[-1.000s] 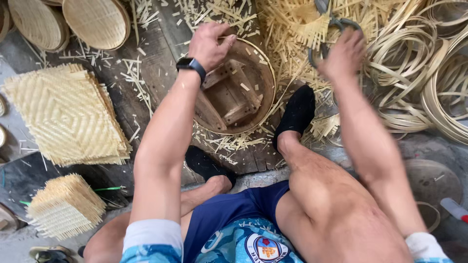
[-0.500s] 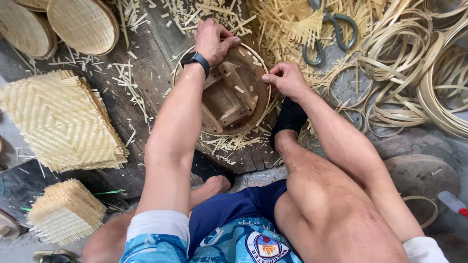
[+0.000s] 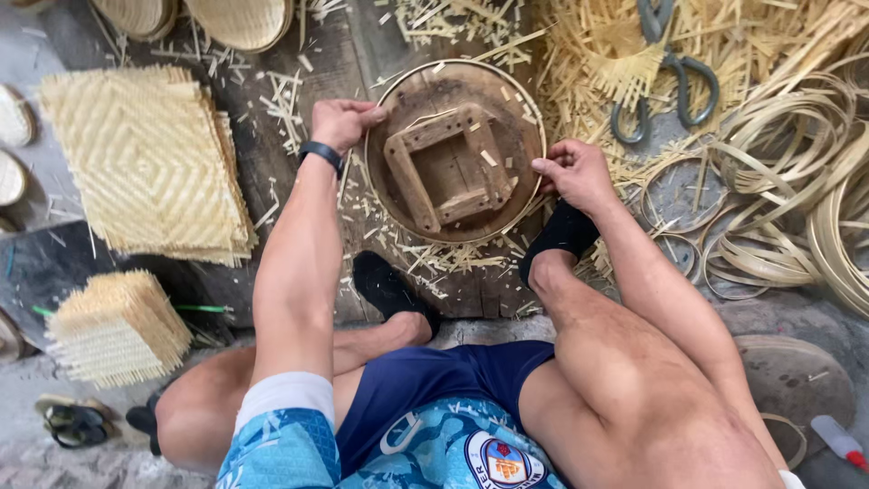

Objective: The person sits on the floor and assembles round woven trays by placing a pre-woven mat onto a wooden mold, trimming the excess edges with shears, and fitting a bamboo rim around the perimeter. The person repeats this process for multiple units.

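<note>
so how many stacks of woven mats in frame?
2. A large flat stack of woven mats lies left of the left hand; a smaller thick stack sits lower left by the knee. More may lie outside the frame.

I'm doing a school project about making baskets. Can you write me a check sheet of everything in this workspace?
Surface: dark wooden boards, strewn with short bamboo offcuts.
Job's things: round wooden mould with a square wooden frame inside; a thin bamboo hoop runs around its rim.
Clutter: stack of woven mats; bundle of short strips; finished baskets; coiled bamboo hoops; shears on loose strips.
Hands: left hand grips the mould's left rim; right hand pinches the right rim.
Cables: nothing seen.
Surroundings: sandals on the concrete floor; the person sits with feet in dark socks beside the mould.
</note>
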